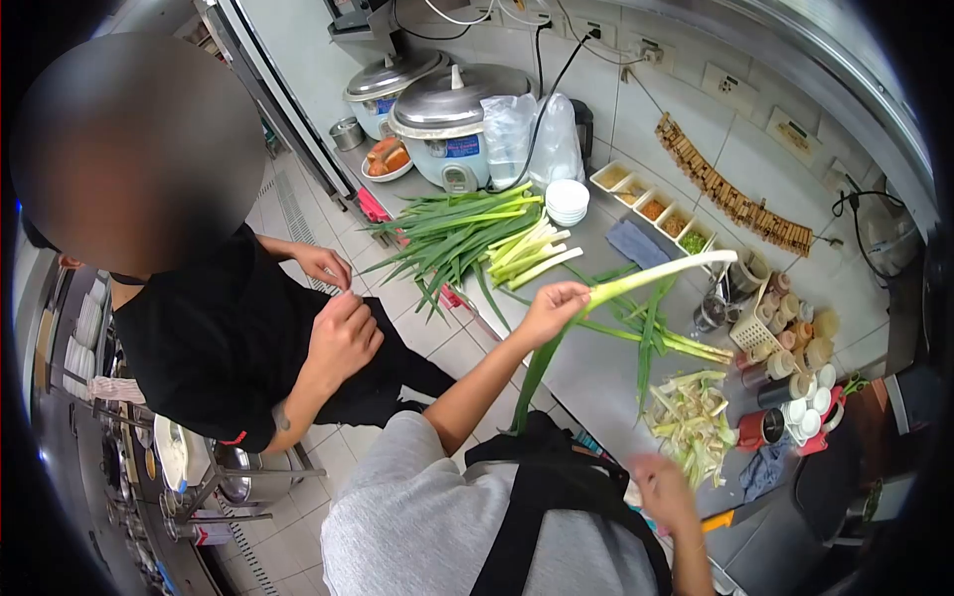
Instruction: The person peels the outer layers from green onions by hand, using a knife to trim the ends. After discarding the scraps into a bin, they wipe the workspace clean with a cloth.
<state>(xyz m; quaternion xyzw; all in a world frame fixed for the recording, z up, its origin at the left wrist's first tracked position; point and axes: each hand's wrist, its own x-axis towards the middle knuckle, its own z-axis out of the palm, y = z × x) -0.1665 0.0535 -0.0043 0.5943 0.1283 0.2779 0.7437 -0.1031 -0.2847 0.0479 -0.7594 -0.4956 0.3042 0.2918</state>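
Left hand (552, 310) closed around 1 long leek (636, 281), gripped near mid-stalk; white end raised toward 2 o'clock, green leaf tail hanging off the counter edge toward 7 o'clock. Right hand (664, 489) at 5 o'clock, blurred, fingers loosely spread, nothing visibly held; just beside the trimmings pile (689, 422), contact unclear.

Risks, as judged: leek held by 1 hand only, long on both sides of the grip, so likely to swing or slip; trailing leaves close to the apron (542, 497) and could snag; raised white end near the cups and jars (790, 348) at 3 o'clock, so a careless sweep could topple them; co-worker's hands (333, 298) at 9 o'clock close to the counter edge, elbow room tight.

Materials: steel counter (586, 372), smooth, dull grey; leek stalk firm, cylindrical, pale, going to flat floppy green blades; trimmings thin, curled, yellowish, papery; trimmed stalks (527, 253) at 12 o'clock stacked in a neat bundle beside untrimmed greens (447, 233), long and fanned; 2 rice cookers (447, 119) with domed metal lids at 11 o'clock; stacked white bowls (567, 202), glossy; wall tiled, white.
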